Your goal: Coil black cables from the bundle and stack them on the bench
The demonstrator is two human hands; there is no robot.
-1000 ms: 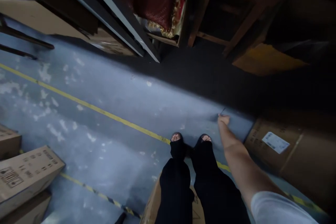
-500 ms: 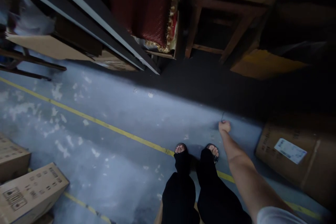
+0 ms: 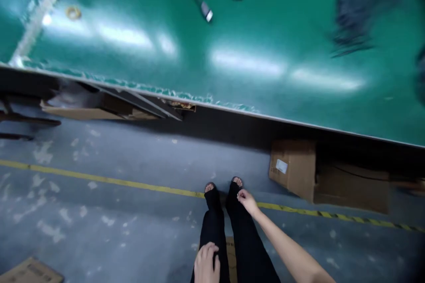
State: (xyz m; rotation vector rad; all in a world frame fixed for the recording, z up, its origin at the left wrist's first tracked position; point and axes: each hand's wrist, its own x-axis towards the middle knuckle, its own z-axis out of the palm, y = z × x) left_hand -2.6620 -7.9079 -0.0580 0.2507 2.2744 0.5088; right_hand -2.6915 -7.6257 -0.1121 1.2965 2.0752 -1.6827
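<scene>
My left hand (image 3: 206, 264) rests over my left thigh, its fingers loosely stretched out and nothing visible in them. My right hand (image 3: 247, 201) hangs above my right shin with its fingers curled together. Whatever may be between those fingers is too small and blurred to make out. Both hands are below the front edge of a green-topped table (image 3: 186, 70). On its top lie black cables with metal-ended plugs (image 3: 206, 11) and, at the right, a blurred dark bundle of cables (image 3: 355, 13).
A yellow ring (image 3: 73, 13), like a tape roll, lies on the table's left side. Cardboard boxes stand below: an open one (image 3: 350, 188) at right, one (image 3: 79, 112) under the table, another (image 3: 31, 272) at lower left. A yellow line (image 3: 116, 181) crosses the worn floor.
My view has risen from beneath the table, bringing its green top into sight. My right hand drew back towards my legs; the thin dark strand at its fingers no longer shows. My left hand has appeared.
</scene>
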